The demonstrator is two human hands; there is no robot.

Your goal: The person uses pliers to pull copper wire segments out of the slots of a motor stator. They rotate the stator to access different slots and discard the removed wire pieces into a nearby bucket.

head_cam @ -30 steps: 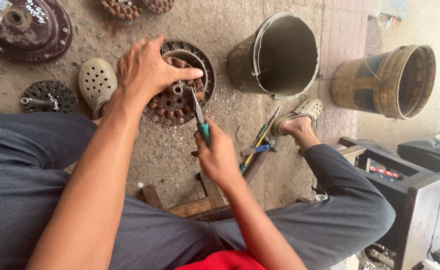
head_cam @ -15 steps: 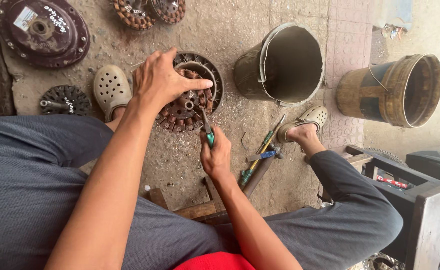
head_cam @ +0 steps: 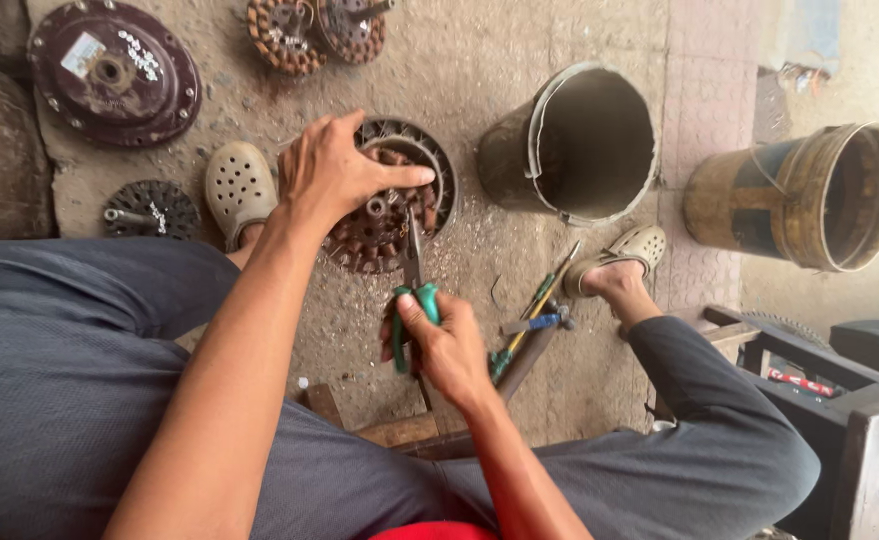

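While the person sits low with knees spread, the work lies on the concrete floor (head_cam: 580, 400) between the feet, within reach of both arms. The rusty wound stator (head_cam: 385, 215) — a round core with copper-coloured coils about its rim — lies flat, just ahead of the near knee.

Left hand (head_cam: 335, 170): palm down on top of the stator, fingers (head_cam: 400, 177) spread across its upper edge, index extended toward the right. Judged a bracing grip — weight on the part so that it does not turn or slide under the tool.

Right hand (head_cam: 445, 345): fingers wrapped round the green handles of the pliers (head_cam: 412, 270), thumb over the top handle. Tool points away from the body, nose down at the near side of the core beside the centre hub. Whether the nose grips a wire cannot be told; tip too small to resolve.

Around the work:
- pale perforated clog (head_cam: 240, 190) on one foot left of the stator, second clog (head_cam: 630, 255) on the other foot to the right — feet flank the part.
- loose hand tools (head_cam: 540, 310) with green and blue handles on the floor beside the right hand, near for a swap.
- grey metal bucket (head_cam: 570, 145) beyond the stator, tilted, mouth toward the camera; yellow drum (head_cam: 800, 195) farther right.
- dark round cover plate (head_cam: 115, 75) and more rusty wound cores (head_cam: 310, 30) at the far edge, well apart from the hands.
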